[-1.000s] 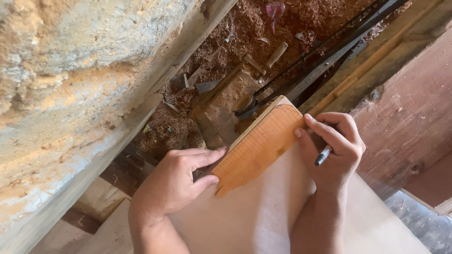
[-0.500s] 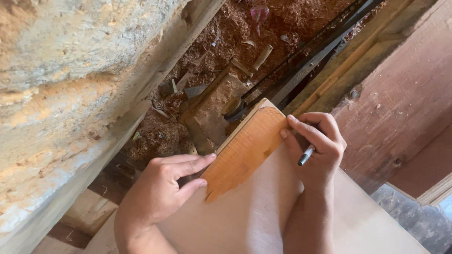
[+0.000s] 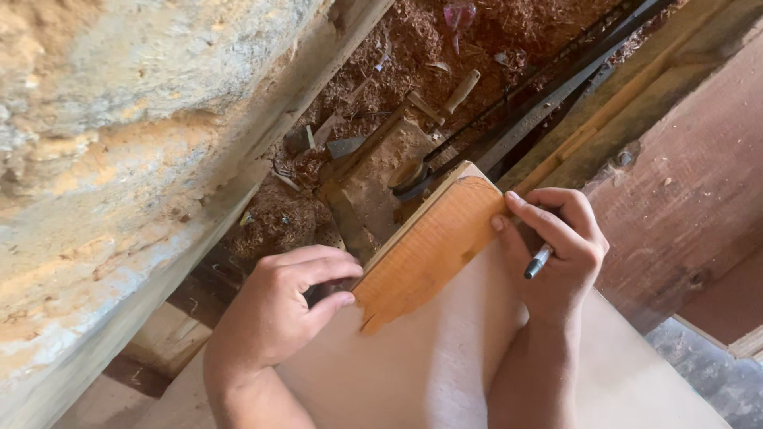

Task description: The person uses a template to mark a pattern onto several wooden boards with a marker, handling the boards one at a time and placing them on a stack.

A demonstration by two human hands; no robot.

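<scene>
An orange-brown wooden template with a curved far end [image 3: 433, 248] lies flat on the corner of a pale plywood sheet [image 3: 445, 365], and a pencilled arc is visible along its rounded tip; whether the outline runs further cannot be told. The left hand [image 3: 274, 314] pinches the template's near edge between curled thumb and forefinger, while the right hand [image 3: 560, 254], fingers closed round a dark pen with a silver cap [image 3: 538, 262], presses its fingertips on the far edge.
</scene>
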